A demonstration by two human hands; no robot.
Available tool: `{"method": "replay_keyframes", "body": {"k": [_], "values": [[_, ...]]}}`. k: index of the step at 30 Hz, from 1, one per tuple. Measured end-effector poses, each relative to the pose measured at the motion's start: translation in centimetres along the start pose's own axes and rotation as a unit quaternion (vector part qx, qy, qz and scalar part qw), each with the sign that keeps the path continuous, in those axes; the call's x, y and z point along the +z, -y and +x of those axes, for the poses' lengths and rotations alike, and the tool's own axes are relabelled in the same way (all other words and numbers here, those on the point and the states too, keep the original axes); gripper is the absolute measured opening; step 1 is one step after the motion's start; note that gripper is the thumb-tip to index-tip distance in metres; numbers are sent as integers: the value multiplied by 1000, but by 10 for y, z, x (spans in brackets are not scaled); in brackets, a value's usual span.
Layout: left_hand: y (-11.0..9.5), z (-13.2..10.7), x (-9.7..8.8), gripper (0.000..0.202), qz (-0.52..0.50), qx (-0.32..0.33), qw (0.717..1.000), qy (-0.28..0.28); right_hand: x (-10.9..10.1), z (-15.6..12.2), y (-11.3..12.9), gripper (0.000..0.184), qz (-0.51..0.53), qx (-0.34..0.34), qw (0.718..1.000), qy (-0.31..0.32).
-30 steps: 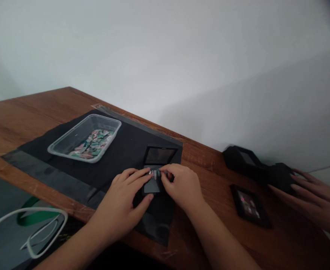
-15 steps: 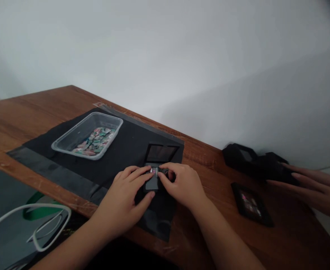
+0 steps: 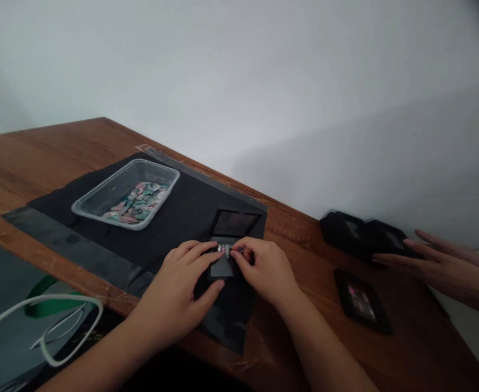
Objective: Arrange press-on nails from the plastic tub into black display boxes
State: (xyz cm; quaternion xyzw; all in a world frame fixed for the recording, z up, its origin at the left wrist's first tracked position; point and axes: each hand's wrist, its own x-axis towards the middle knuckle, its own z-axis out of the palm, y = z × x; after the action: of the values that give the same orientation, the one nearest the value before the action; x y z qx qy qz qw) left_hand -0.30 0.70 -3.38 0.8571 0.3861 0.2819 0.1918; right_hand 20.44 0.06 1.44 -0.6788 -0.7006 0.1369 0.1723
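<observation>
A small black hinged case (image 3: pixel 222 268) lies on a black mat (image 3: pixel 190 204) with its dark lid (image 3: pixel 237 222) raised at the back. A row of small shiny pieces (image 3: pixel 221 249) shows across its tray. My left hand (image 3: pixel 184 286) is closed about the left side of the case, fingertips by the pieces and thumb at the near edge. At the right side of the tray, the thumb and forefinger of my right hand (image 3: pixel 268 267) pinch together. What they hold is too small and covered to make out.
On the mat at left stands a clear plastic tub (image 3: pixel 100 197) with many pink, green and grey pieces (image 3: pixel 137 204). A black framed item (image 3: pixel 362 302) and black boxes (image 3: pixel 357 237) lie right. Another person's hands (image 3: pixel 452 267) reach in there. A white cable (image 3: pixel 47 296) loops at lower left.
My right fingertips have drawn closer together at the tray's right side. My left hand stays almost still. The other person's hands have moved left over the black boxes.
</observation>
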Motion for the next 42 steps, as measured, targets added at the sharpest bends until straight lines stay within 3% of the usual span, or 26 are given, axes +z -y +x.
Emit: {"method": "replay_keyframes", "body": {"k": [5,12,18,27,42], "values": [[0,0,0,41,-8,3,1000,-4,3,0,-2,9,-5,-11,999,-43],[-1,1,-1,40,-15,1,1000,-5,5,0,-4,10,-5,-89,987,-137],[-2,1,-2,39,-19,-4,1000,-7,2,-5,-1,10,-27,-82,988,-128],[-2,0,-2,37,-16,-4,1000,-7,7,-4,-5,11,-13,-144,979,-142],[-5,-1,-4,26,-23,-8,1000,-9,8,-2,9,14,-31,-23,989,-145]]}}
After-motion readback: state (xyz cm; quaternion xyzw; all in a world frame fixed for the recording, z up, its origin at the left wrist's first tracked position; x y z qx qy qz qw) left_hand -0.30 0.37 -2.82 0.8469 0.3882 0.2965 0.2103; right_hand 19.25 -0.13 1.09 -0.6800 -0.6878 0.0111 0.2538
